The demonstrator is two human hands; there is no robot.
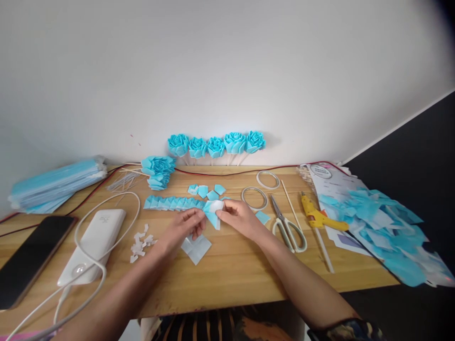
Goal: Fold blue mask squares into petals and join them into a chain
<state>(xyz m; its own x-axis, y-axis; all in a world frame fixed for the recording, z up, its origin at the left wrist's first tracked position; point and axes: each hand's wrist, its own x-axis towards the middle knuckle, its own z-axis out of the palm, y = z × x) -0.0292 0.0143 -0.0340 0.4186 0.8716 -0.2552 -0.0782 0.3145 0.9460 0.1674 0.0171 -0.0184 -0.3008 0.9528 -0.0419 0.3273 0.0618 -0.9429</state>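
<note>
Between my two hands is a small folded piece of blue and white paper, held just above the table. The fingers of my left hand pinch its left edge, and my right hand grips its right side between thumb and fingers. Under and in front of my left hand lies a pale square sheet with creases. Behind my hands runs a row of folded blue petals. Several loose blue petals lie farther back.
Blue paper roses stand along the wall. Scissors, tape rolls, a yellow glue gun and a pile of blue scraps are on the right. A power bank, a phone and paper bits lie left.
</note>
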